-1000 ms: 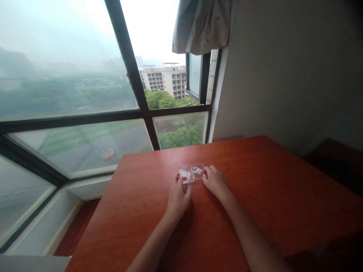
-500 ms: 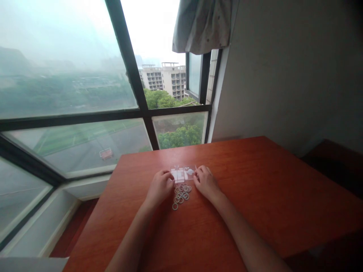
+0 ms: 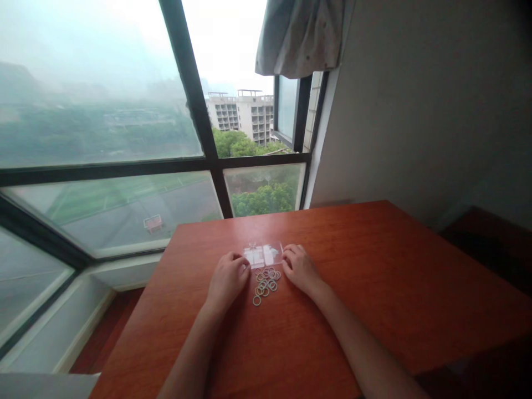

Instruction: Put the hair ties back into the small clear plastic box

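Observation:
A clear plastic box (image 3: pixel 254 256), flat and seemingly opened out in two halves, lies across the reddish-brown table. My left hand (image 3: pixel 229 277) has its fingers curled at the left edge of the box, and its thumb and fingertips are closed there. At the opposite edge, the fingers of my right hand (image 3: pixel 301 269) pinch the right half. Just in front of the box, between both hands, several small pale rings (image 3: pixel 266 284) lie in a loose, overlapping pile. What the box holds is too washed out by glare to make out.
The wooden table (image 3: pixel 357 249) meets a window (image 3: pixel 266 188) at its far side and a grey wall (image 3: pixel 415 111) at the far right. A curtain (image 3: pixel 301 39) hangs above. The table's left edge drops to a floor strip (image 3: pixel 110 332).
My left hand has moved a little to the left, and the clear box has shifted left with it. My right hand has moved only slightly. The rings lie as before.

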A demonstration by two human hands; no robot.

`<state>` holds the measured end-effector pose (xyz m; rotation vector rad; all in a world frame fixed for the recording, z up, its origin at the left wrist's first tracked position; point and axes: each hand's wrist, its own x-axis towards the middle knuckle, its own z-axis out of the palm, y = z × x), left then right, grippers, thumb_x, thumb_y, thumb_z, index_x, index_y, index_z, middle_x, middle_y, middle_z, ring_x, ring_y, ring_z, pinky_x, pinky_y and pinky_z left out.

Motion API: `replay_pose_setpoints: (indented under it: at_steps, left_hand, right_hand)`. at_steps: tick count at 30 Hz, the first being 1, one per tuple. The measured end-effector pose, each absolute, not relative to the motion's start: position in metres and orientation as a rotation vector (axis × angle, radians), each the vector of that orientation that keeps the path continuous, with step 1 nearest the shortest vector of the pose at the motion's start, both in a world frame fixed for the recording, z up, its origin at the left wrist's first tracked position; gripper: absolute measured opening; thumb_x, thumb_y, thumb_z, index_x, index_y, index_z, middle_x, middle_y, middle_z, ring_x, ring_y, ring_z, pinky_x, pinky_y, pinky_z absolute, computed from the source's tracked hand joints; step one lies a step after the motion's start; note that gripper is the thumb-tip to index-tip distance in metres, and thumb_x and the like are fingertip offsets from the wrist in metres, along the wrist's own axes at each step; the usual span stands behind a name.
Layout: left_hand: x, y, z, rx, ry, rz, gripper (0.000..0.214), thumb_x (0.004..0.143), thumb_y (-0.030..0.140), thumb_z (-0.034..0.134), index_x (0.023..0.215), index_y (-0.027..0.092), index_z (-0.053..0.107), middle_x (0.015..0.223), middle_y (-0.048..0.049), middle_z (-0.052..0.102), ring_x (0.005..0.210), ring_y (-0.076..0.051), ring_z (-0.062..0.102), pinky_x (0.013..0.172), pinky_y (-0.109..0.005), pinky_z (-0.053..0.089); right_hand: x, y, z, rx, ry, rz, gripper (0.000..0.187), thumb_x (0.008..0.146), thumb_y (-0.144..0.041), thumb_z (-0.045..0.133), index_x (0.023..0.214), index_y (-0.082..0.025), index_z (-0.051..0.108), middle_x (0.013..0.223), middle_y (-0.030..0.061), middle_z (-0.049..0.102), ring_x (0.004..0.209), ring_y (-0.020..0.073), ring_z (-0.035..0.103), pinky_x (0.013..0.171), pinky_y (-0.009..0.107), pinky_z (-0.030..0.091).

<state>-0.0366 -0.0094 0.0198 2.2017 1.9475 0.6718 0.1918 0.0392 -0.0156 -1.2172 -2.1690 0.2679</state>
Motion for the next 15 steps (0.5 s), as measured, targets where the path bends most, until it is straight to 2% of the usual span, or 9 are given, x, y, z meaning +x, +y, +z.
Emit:
replay_pose_setpoints:
  at_steps: [4, 10, 13, 15]
  left_hand:
    - [-0.037, -0.011, 0.021, 2.233, 1.936, 0.610, 0.023, 0.087, 0.026, 0.051, 0.094, 0.016, 0.070, 0.102, -0.0110, 0.062, 0.098, -0.024, 0.057, 0.091, -0.035, 0.045]
    - [-0.043, -0.019, 0.035, 2.305, 1.812, 0.492, 0.047, 0.082, 0.020, 0.054, 0.129, 0.018, 0.053, 0.116, -0.0123, 0.059, 0.107, -0.024, 0.056, 0.095, -0.035, 0.043]
    - [-0.043, -0.024, 0.045, 2.257, 1.837, 0.487, 0.043, 0.082, 0.020, 0.054, 0.125, 0.017, 0.054, 0.114, -0.0126, 0.060, 0.102, -0.023, 0.058, 0.089, -0.033, 0.044]
    - [-0.041, -0.028, 0.049, 2.197, 1.797, 0.427, 0.035, 0.081, 0.023, 0.057, 0.115, 0.018, 0.058, 0.103, -0.0089, 0.064, 0.090, -0.021, 0.061, 0.078, -0.029, 0.045]
  right_hand:
    - [0.193, 0.039, -0.016, -1.214, -2.162, 0.291, 0.012, 0.081, -0.010, 0.054, 0.081, -0.019, 0.060, 0.096, 0.0068, 0.060, 0.093, 0.0211, 0.051, 0.087, 0.034, 0.045]
    - [0.192, 0.036, -0.006, -1.230, -2.037, 0.311, 0.023, 0.082, -0.014, 0.054, 0.104, -0.018, 0.059, 0.105, 0.0092, 0.060, 0.099, 0.0226, 0.053, 0.089, 0.036, 0.044]
    - [0.191, 0.030, 0.003, -1.229, -2.071, 0.418, 0.020, 0.084, -0.016, 0.054, 0.102, -0.018, 0.060, 0.095, 0.0067, 0.062, 0.089, 0.0194, 0.056, 0.082, 0.030, 0.045]
    - [0.190, 0.025, 0.008, -1.208, -2.172, 0.543, 0.018, 0.086, -0.018, 0.054, 0.101, -0.019, 0.062, 0.086, 0.0038, 0.063, 0.078, 0.0161, 0.057, 0.074, 0.026, 0.044]
